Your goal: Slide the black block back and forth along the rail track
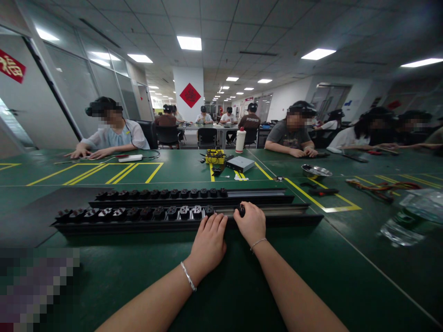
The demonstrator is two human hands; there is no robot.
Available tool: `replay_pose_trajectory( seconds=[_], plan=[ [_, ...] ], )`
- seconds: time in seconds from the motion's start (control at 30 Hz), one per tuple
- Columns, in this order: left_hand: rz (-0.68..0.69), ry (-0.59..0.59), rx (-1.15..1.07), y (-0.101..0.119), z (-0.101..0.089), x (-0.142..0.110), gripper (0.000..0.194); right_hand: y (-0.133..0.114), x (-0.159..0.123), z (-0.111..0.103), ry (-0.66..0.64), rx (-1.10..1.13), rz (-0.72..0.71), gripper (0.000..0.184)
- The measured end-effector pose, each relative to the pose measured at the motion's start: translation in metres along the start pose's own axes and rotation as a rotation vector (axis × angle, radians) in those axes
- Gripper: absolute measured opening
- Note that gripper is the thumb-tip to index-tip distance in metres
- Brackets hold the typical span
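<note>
In front of me a long black channel rail [138, 227] lies across the table, with a row of black socket modules [158, 212] filling its left and middle part. My right hand [253, 225] pinches a single black socket module [242, 210] over the rail's right part, where the channel shows bare metal. My left hand [210, 242] lies over the rail's front wall, its fingers stretched out beside the last module [209, 210] of the row. Behind it runs a second black rail [263, 199] with a similar row of modules.
Beyond the rails are a yellow box with black cables [215, 157], a grey box [239, 163] and a white bottle [240, 140]. To the right lie a metal bowl [316, 171], wires [384, 186] and a clear plastic bottle [411, 216]. Several people sit around the tables.
</note>
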State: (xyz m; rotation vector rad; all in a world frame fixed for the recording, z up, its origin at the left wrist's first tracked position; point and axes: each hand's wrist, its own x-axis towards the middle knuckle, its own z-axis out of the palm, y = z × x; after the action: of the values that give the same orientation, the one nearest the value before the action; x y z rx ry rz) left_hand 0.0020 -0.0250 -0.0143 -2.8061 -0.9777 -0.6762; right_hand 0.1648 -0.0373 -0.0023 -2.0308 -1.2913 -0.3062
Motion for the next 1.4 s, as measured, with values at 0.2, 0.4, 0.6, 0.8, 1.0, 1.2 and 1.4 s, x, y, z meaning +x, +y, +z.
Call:
replay_pose_trajectory(
  seconds=[0.2,0.4,0.6,0.8,1.0,1.2,1.4],
  plan=[
    [0.0,-0.004,-0.005,0.0007,-0.0006,0.0006,0.059,0.0028,-0.0027,0.0031,0.048,-0.036,0.01,0.037],
    [0.001,0.002,-0.007,0.0003,-0.0002,0.0005,0.061,0.0046,-0.0027,0.0028,0.024,-0.027,0.013,0.03],
    [0.005,0.006,0.005,-0.0001,0.0013,0.0,0.062,0.0052,-0.0013,0.0032,0.043,-0.014,0.016,0.027],
    [-0.003,0.004,0.008,0.0005,0.0003,0.0003,0.061,0.0051,-0.0007,0.0033,0.04,-0.012,0.026,0.027],
    [-0.003,-0.004,0.003,0.0003,-0.0002,0.0002,0.06,0.0031,-0.0004,0.0012,0.02,-0.019,0.039,0.029],
    [-0.002,-0.008,0.002,0.0004,-0.0007,0.0006,0.061,0.0033,0.0003,0.0016,0.032,-0.021,0.04,0.029],
    [-0.004,-0.012,0.001,0.0005,-0.0002,0.0006,0.06,0.0039,0.0011,0.0007,0.026,-0.028,0.038,0.03]
  ],
)
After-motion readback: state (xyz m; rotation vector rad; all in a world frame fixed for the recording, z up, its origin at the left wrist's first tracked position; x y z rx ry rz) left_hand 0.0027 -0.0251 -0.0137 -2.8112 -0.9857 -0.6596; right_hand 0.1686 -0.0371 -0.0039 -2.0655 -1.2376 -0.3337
